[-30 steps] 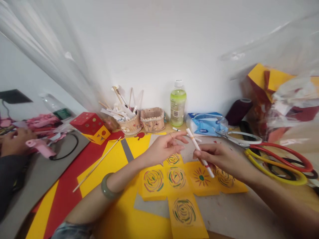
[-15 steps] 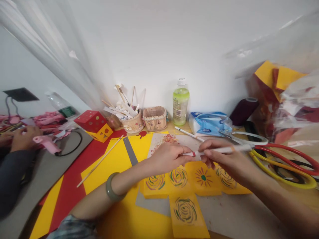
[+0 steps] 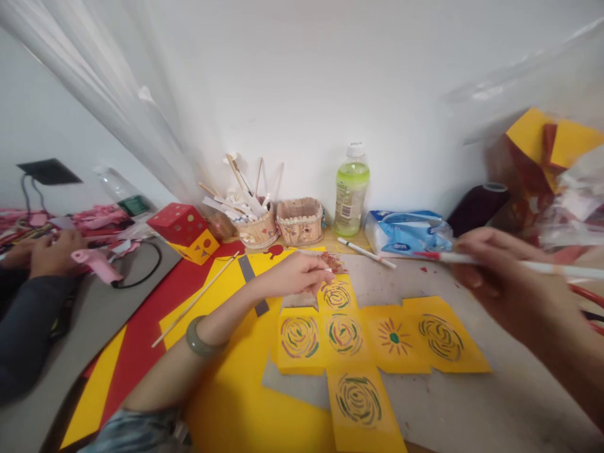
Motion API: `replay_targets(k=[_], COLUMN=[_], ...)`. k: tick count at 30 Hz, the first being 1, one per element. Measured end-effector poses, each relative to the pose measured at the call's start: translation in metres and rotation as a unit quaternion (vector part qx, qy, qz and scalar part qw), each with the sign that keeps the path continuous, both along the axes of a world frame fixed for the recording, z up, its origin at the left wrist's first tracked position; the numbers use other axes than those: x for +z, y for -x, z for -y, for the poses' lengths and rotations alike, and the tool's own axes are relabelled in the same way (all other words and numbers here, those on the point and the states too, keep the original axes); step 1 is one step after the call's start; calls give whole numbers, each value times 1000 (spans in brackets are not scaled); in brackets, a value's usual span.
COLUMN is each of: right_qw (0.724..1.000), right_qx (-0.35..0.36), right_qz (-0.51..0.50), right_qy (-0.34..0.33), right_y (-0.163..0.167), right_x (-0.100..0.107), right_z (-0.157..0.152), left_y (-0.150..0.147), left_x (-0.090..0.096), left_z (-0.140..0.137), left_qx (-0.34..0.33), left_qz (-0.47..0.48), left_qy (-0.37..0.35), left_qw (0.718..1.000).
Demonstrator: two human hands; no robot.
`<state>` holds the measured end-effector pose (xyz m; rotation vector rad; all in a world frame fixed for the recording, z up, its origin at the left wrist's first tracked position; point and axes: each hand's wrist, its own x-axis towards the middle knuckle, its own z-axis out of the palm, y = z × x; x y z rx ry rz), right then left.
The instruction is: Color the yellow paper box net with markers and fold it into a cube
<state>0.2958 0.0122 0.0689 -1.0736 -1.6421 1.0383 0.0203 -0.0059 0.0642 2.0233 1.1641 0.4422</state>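
In the head view, my right hand (image 3: 500,270) grips a white marker (image 3: 566,269), its red tip bare and turned left, above the right of the desk. My left hand (image 3: 299,274) is closed, with a small white marker cap (image 3: 329,270) at its fingertips, over the top of a yellow paper box net (image 3: 372,314). The net lies unfolded in a cross shape. Swirls of short coloured strokes decorate most of its panels, and one bears a red sunburst with a green centre. Another white marker (image 3: 365,251) lies behind it.
Along the wall stand a red-and-yellow box (image 3: 184,233), a cup of sticks (image 3: 257,229), a small basket (image 3: 301,229), a green-liquid bottle (image 3: 352,195) and a tissue pack (image 3: 408,233). A wooden stick (image 3: 193,302) rests on yellow paper. At left are a pink glue gun (image 3: 97,267) and another person's hands (image 3: 56,251).
My hands have parted. My right hand has swung right with the marker, whose red tip now shows bare, while my left hand has drawn slightly left with the cap.
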Motion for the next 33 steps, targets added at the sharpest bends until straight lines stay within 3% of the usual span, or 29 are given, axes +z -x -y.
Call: replay_targets(k=[2,4,6,16,24,30,33], right_qw=[998,989,983,968,975,994,998], right_qx=[29,97,121,168,160,24,-5], right_qz=[-17,22,46,51,100,75,52], right_qy=[50,106,132,179,120,71,23], right_y=[12,28,41,50,48,43,37], right_x=[-8,-19,-28,-54,-58,-47,-38], right_z=[5,14,22,32,37,28,20], left_y=[4,3,2,-2,-1,1,0], left_x=[-10,-19,-27,-49,-51,-54,-54], left_z=[-5,-7,-8,-4,-3,-4,-5], left_qx=[22,31,39,67,73,80,92], left_qz=[11,8,-1,-49,-59,-16,22], left_qy=[6,-9,-31,-90,-98,-87,-74], left_qw=[1000,999,999,992,991,993,993])
